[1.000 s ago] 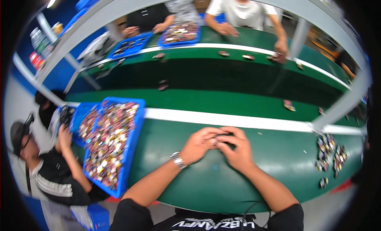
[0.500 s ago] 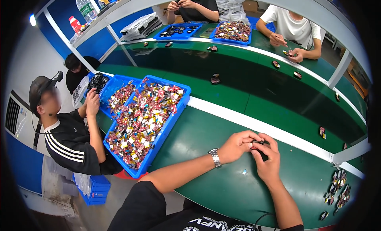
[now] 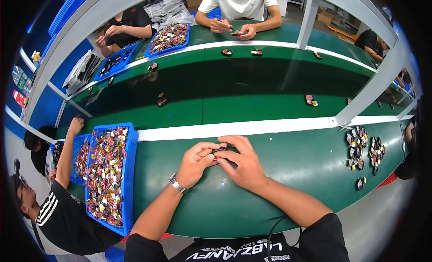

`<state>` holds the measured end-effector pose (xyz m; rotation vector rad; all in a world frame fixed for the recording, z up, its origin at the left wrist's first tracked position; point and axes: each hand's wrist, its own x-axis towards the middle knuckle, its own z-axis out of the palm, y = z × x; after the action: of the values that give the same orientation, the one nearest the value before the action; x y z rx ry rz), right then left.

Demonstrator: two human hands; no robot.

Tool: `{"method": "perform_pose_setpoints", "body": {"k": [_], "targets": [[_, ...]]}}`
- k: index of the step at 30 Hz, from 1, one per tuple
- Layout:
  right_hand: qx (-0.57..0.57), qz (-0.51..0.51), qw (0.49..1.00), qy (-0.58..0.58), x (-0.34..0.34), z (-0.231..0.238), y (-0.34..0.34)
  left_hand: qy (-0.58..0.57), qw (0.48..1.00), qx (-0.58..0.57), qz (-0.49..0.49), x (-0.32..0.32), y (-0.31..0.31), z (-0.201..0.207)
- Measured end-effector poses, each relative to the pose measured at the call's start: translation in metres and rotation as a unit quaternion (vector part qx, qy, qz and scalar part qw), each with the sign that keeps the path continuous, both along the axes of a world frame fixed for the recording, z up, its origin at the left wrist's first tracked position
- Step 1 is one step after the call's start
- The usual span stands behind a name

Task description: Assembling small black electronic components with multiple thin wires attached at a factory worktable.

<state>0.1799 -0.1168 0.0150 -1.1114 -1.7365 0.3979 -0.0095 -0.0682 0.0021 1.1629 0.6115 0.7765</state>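
My left hand (image 3: 194, 166) and my right hand (image 3: 245, 165) meet over the green table (image 3: 279, 199), fingers closed around one small black part (image 3: 219, 150). A bit of red shows at its lower side; my fingertips hide most of it. My left hand pinches it from the left, while my right fingers curl over it from the other side. A small pale scrap (image 3: 222, 185) lies on the table just below my hands.
Left stands a blue tray (image 3: 131, 172) heaped with small red, white and yellow parts. Several assembled pieces (image 3: 357, 147) lie in clusters at right. Beyond a white rail (image 3: 225, 129), a green conveyor (image 3: 252, 106) carries scattered pieces. Co-workers sit left and opposite; a grey post (image 3: 366, 91) rises at right.
My view has swung to the right, so the tray appears farther left and the clusters nearer. My hands still hold the black part together. The left co-worker's arm now reaches out toward the conveyor.
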Motion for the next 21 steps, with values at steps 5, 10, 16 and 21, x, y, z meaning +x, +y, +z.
{"method": "perform_pose_setpoints", "body": {"k": [5, 10, 16, 21], "targets": [[-0.006, 0.007, 1.0, 0.002, 0.001, -0.001, 0.0, 0.013, 1.0, -0.012, 0.008, 0.001, -0.001, 0.0], [0.016, 0.029, 0.999, -0.01, 0.001, 0.002, 0.004, -0.003, 1.0, -0.003, 0.025, 0.0, -0.001, -0.002], [-0.006, 0.004, 1.0, -0.022, 0.002, 0.004, 0.003, 0.006, 0.999, -0.028, 0.022, 0.005, -0.004, 0.006], [0.042, -0.033, 0.998, -0.021, 0.001, 0.009, 0.004, 0.029, 0.999, -0.023, 0.014, 0.006, -0.004, 0.009]]}}
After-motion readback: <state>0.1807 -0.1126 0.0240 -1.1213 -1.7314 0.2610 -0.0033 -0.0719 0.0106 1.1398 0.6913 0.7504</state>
